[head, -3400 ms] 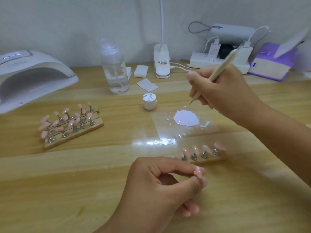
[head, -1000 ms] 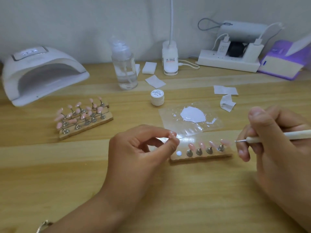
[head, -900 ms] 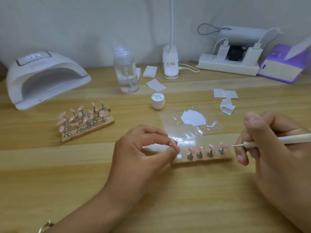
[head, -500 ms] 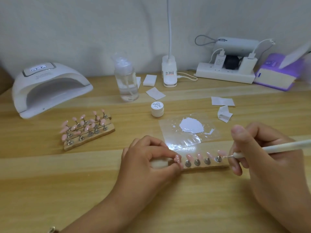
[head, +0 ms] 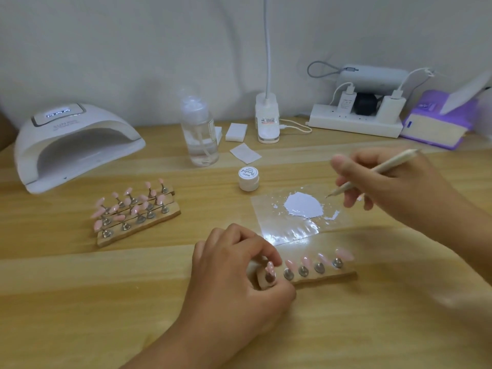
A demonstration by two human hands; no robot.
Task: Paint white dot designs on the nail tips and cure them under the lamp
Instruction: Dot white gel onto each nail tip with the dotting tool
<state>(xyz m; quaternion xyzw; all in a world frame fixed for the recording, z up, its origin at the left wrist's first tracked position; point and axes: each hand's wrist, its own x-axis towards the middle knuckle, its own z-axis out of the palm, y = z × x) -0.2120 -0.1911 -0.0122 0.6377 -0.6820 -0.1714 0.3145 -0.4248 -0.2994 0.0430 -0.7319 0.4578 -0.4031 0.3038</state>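
The pen (head: 372, 173) being held at the paint (head: 302, 205)
It is being gripped by the right fingers (head: 351, 169), likely for loading; a tip (head: 269, 267) is being pinched steady by the left fingers (head: 255, 246).

Bare table (head: 80, 302) stretches along the near edge, in front of the stacked nail holders (head: 143, 222). Toward the curing lamp (head: 74, 145), those holders, the bottle (head: 199, 134) and the small jar (head: 248, 178) stand in the way.

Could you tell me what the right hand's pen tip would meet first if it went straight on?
Probably the white paint puddle on the clear plastic sheet; the right hand aims its cream dotting pen down-left at it.
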